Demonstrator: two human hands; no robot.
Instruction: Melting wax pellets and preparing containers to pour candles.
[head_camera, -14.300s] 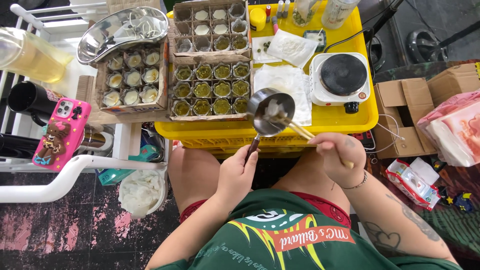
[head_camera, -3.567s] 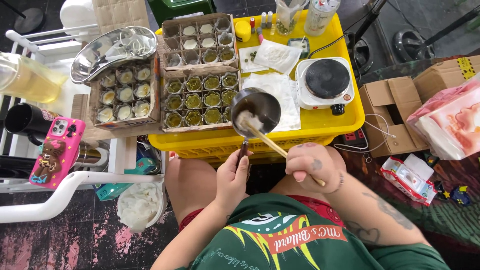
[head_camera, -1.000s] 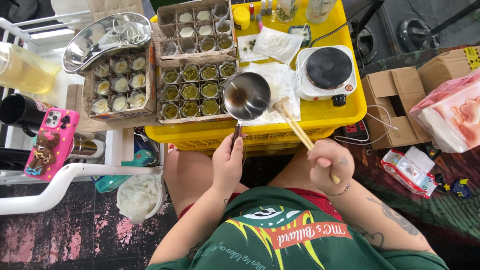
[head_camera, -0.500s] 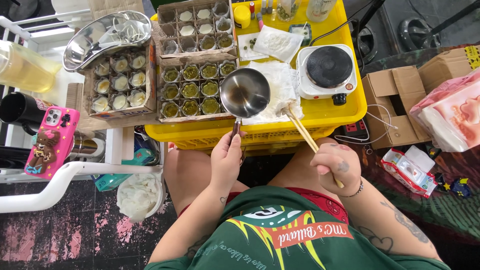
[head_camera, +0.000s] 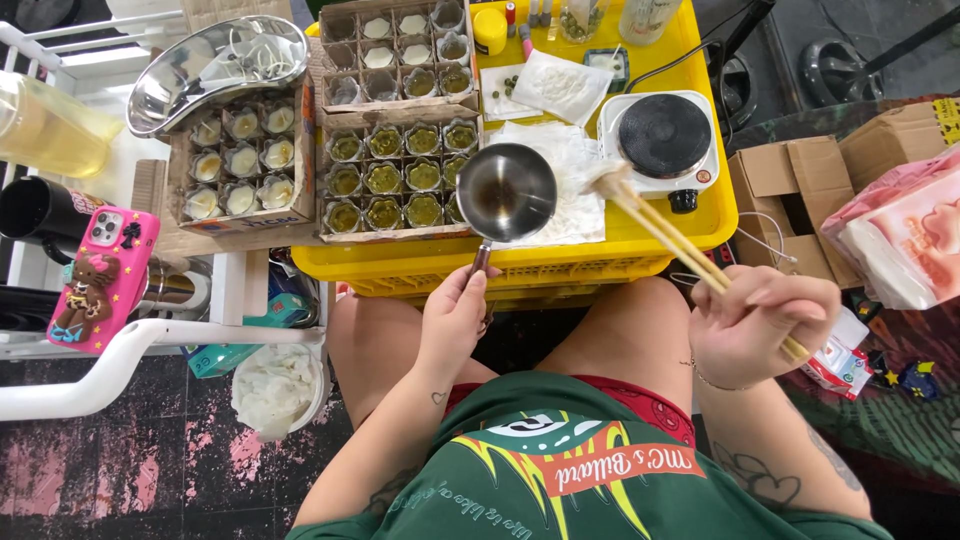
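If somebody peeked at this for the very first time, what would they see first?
Probably the bright yellow tray at the top, packed with cardboard boxes of little green-filled cups. Right in the middle, the left hand holds a shiny metal pot by its handle over the tray's front edge, while the right hand lifts chopsticks toward the small white hot plate. A pink phone glows at the left.

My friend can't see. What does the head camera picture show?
A seated person's left hand holds a small metal saucepan by its handle over a yellow tray. The right hand lifts chopsticks pinching a white wad beside a small electric hotplate. Cardboard boxes of little filled cups sit alongside.
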